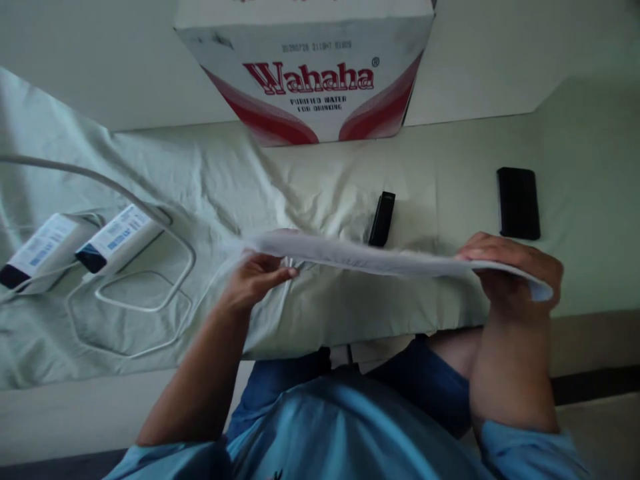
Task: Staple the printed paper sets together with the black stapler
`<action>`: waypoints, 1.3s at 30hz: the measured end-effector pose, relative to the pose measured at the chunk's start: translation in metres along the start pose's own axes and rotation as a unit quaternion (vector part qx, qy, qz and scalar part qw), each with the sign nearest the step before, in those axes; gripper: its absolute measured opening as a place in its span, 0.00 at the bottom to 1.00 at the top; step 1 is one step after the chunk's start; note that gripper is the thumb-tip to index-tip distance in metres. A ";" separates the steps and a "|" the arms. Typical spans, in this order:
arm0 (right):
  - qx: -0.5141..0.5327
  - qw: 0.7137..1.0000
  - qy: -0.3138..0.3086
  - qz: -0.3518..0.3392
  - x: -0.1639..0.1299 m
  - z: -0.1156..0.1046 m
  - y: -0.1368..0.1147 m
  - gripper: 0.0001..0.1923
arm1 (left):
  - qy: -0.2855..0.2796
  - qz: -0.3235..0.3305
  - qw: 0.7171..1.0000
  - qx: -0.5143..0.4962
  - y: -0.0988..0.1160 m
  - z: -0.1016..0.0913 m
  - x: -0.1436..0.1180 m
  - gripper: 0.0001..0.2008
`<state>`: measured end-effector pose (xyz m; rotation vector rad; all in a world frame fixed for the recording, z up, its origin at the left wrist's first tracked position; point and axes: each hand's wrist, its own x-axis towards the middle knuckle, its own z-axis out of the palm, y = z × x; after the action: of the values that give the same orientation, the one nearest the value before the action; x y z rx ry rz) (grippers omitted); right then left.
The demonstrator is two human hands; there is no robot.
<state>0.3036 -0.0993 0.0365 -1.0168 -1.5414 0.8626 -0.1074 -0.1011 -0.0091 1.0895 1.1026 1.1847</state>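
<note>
From where I stand, the person in the blue shirt (345, 433) has a thin, flexible white sheet (370, 257) up in front of them, seen nearly edge-on, stretching between their two hands above the near part of a pale green, wrinkled cloth (460, 180). The right hand (525, 255) has a firm hold on one end — fingers over the top, the rest of the hand beneath — and a short, curled bit of the sheet pokes out past it. The left hand (253, 280) is at the other end, its thumb stretched out just below the sheet's edge; that end is blurred, so I can't tell whether the fingers pinch it or merely touch it.

Just beyond the sheet lies a slim black oblong object (383, 219), and past the right hand a flat black rectangular item (519, 203). At the back stands a white cardboard box with red "Wahaha" lettering (325, 87). Over to the left, two white blocks with printed labels and dark ends (123, 237) lie side by side — a thick, pale cable (65, 167) loops beside them, along with thinner white cords.
</note>
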 end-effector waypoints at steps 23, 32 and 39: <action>0.003 0.961 -0.027 0.276 -0.005 -0.030 0.039 0.21 | -0.230 -0.137 0.946 0.184 0.022 0.025 0.035 0.12; 0.079 0.962 -0.166 0.202 -0.003 0.008 0.032 0.33 | -0.476 -0.118 0.824 0.285 0.025 0.085 0.059 0.20; -0.100 0.965 -0.094 0.224 0.000 0.038 0.033 0.20 | -0.384 -0.131 0.877 0.259 0.007 0.083 0.065 0.09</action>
<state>0.2721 -0.0875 -0.0004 -1.5037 -1.6061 1.1557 -0.0229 -0.0397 0.0055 1.5694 0.8873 0.1577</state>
